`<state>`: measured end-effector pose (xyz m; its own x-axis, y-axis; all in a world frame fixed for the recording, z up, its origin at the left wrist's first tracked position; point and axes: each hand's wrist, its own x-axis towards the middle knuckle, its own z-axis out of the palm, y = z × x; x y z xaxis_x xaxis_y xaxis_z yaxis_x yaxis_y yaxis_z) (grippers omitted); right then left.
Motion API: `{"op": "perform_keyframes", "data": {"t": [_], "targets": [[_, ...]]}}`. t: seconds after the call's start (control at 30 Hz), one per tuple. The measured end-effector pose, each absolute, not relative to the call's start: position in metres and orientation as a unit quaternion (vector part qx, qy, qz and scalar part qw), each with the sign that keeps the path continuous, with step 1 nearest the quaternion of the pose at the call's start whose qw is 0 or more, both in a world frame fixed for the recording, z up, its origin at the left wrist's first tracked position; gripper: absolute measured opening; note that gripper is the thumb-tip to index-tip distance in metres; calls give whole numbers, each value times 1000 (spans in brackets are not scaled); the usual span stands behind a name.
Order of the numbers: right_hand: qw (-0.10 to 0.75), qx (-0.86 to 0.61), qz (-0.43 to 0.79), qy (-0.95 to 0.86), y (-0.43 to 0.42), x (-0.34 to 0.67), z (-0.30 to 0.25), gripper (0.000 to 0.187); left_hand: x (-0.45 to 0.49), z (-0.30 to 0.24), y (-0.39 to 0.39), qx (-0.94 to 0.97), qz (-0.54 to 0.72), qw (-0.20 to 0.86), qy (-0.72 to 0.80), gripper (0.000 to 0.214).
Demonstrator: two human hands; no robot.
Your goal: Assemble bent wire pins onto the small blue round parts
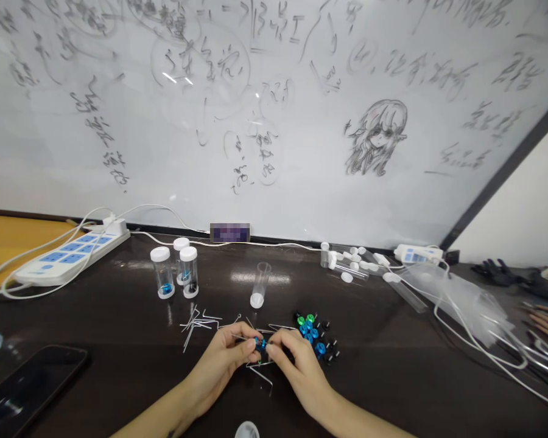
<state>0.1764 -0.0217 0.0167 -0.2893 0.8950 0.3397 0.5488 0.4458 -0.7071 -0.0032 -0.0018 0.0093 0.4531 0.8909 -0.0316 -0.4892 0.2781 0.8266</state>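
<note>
My left hand [226, 359] is closed, thumb and forefinger pinching a small blue metal part [262, 345] above the table. My right hand [299, 362] pinches at the other side of that same part. A thin metal rod shows by the left fingertips; whether it is gripped, I cannot tell. Below the hands lies a bent L-shaped hex key [263, 378]. Right of my right hand is a cluster of blue pieces [309, 330], green pieces [310, 319] and black screws [331, 350]. More L-shaped keys [195, 323] lie in a loose pile to the left.
A transparent tube [262, 283] stands beyond the hands. Three white-capped tubes [162, 274] with small parts stand left. Back right lie caps and tubes [354, 264]. A power strip [68, 255], phone [30, 389], plastic bag [452, 298] and cables flank the dark table [132, 340]; a whiteboard [292, 182] rises behind.
</note>
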Motion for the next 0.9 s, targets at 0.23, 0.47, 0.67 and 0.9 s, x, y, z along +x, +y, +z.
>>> {"op": "perform_keyframes", "data": {"t": [0.23, 0.47, 0.67, 0.9], "targets": [[408, -458, 205, -763, -22, 177, 15, 12, -3, 9, -2, 390, 455, 759, 253, 8], [394, -473, 213, -759, -23, 177, 18, 5, -4, 10, -4, 400, 452, 754, 260, 11], [377, -472, 204, -771, -26, 177, 20, 12, -4, 10, -5, 410, 452, 751, 254, 11], [389, -468, 199, -768, -27, 177, 18, 11, -3, 8, -4, 409, 454, 747, 259, 11]]}}
